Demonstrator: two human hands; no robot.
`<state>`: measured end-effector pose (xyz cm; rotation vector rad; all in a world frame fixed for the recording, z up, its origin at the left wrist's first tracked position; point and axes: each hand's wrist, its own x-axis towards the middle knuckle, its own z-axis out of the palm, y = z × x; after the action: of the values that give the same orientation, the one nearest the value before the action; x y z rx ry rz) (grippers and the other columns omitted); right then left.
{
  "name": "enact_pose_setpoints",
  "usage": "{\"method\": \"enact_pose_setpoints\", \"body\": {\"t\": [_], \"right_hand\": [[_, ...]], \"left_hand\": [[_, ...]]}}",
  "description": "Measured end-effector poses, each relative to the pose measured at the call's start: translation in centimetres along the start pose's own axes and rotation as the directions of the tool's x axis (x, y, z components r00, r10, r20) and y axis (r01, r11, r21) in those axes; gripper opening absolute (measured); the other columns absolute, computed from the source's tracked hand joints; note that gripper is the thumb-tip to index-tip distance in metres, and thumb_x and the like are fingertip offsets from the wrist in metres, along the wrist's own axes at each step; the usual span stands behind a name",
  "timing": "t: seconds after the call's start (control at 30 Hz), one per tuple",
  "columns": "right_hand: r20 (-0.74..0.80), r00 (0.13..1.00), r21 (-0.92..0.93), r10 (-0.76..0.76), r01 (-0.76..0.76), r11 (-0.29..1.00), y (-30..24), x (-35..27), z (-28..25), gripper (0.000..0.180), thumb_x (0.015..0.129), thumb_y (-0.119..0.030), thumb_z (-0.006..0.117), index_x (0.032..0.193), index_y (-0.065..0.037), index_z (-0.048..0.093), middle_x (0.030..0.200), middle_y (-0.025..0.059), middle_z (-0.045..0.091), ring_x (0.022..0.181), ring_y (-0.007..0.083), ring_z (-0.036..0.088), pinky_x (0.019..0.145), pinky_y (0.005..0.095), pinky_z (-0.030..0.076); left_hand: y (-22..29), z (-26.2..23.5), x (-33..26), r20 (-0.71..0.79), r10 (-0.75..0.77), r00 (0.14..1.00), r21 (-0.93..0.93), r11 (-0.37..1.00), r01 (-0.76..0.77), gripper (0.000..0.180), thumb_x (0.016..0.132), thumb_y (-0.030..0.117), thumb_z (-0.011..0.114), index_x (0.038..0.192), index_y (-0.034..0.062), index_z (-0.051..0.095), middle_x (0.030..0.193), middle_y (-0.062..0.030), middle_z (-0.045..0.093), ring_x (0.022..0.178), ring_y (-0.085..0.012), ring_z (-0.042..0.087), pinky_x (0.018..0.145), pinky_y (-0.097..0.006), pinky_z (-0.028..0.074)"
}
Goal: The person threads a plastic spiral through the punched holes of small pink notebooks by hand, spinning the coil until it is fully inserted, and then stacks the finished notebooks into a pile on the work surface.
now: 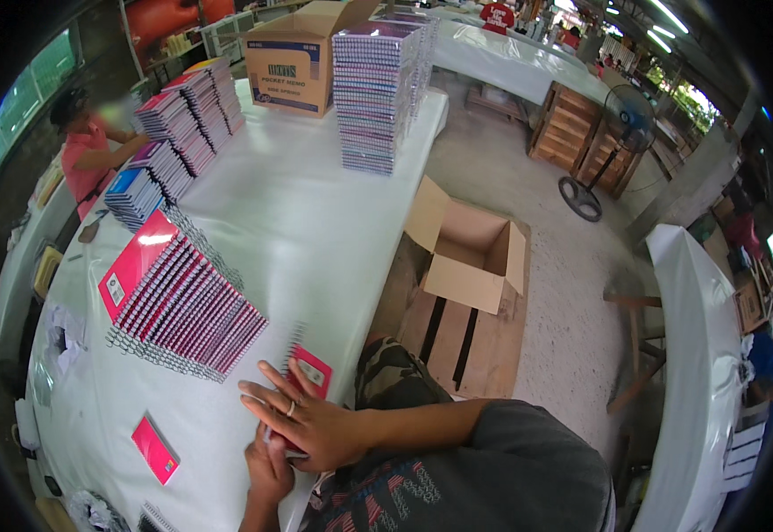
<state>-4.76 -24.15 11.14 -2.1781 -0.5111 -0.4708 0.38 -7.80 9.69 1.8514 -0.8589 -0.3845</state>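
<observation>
Right hand [302, 417] flat on red notebook [313, 371]

- White-covered table [316, 213].
- Fanned row of spiral notebooks [183, 306] lying on it.
- Tall notebook stack [373, 97], cardboard box [293, 62], small pink notebook [154, 449].

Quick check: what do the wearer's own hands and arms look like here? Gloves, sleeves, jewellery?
Both hands are bare, no gloves. The right hand has a ring on one of its fingers; its forearm is bare up to a dark grey short sleeve. The left hand shows no ring or watch that I can see, and its forearm is bare as far as the picture shows.
</observation>
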Motion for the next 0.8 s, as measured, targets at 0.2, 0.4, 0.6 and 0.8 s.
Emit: {"method": "enact_pose_setpoints", "body": {"t": [0.2, 0.4, 0.6, 0.8], "right_hand": [[0.102, 0.912, 0.295, 0.398, -0.410, 0.863, 5.8, -0.5, 0.9, 0.055, 0.080, -0.009, 0.060, 0.131, -0.004, 0.039, 0.113, 0.0183, 0.053, 0.105, 0.0306, 0.053, 0.093, 0.0405, 0.040], [0.058, 0.904, 0.370, 0.424, -0.414, 0.832, 6.4, 0.7, 1.2, 0.021, 0.084, -0.013, 0.061, 0.099, 0.000, 0.056, 0.083, 0.0163, 0.063, 0.078, 0.0299, 0.062, 0.073, 0.0348, 0.048], [0.251, 0.805, 0.114, 0.537, -0.576, 0.810, 6.8, 0.1, 1.7, 0.028, 0.084, -0.021, 0.063, 0.103, -0.002, 0.057, 0.087, 0.0177, 0.064, 0.076, 0.0303, 0.062, 0.069, 0.0307, 0.048], [0.175, 0.853, 0.023, 0.492, -0.503, 0.864, 6.3, 1.0, 1.8, 0.024, 0.082, -0.022, 0.065, 0.093, -0.002, 0.059, 0.080, 0.0142, 0.062, 0.072, 0.0306, 0.061, 0.066, 0.0374, 0.047]], "left_hand": [[-6.6, 1.4, 2.7, -0.219, -0.144, 0.965, -0.304, 0.950, 0.073, 0.024, 0.095, 0.023, 0.049, 0.096, 0.0003, 0.056, 0.079, -0.0041, 0.061, 0.073, -0.0069, 0.053, 0.069, -0.022, 0.044], [-7.5, 1.2, 3.2, -0.262, -0.237, 0.936, -0.633, 0.774, 0.019, 0.012, 0.089, 0.012, 0.058, 0.093, 0.0002, 0.055, 0.087, -0.0043, 0.061, 0.079, -0.0090, 0.054, 0.073, -0.023, 0.044], [-8.8, 1.3, 2.8, -0.176, -0.235, 0.956, -0.595, 0.799, 0.087, 0.012, 0.087, 0.009, 0.060, 0.095, -0.0004, 0.060, 0.092, -0.0061, 0.061, 0.082, -0.0112, 0.056, 0.077, -0.026, 0.046], [-8.8, 0.9, 2.8, -0.151, -0.289, 0.945, -0.732, 0.676, 0.090, 0.012, 0.090, 0.007, 0.058, 0.100, 0.0010, 0.060, 0.095, -0.0053, 0.064, 0.086, -0.0094, 0.058, 0.077, -0.025, 0.047]]}}
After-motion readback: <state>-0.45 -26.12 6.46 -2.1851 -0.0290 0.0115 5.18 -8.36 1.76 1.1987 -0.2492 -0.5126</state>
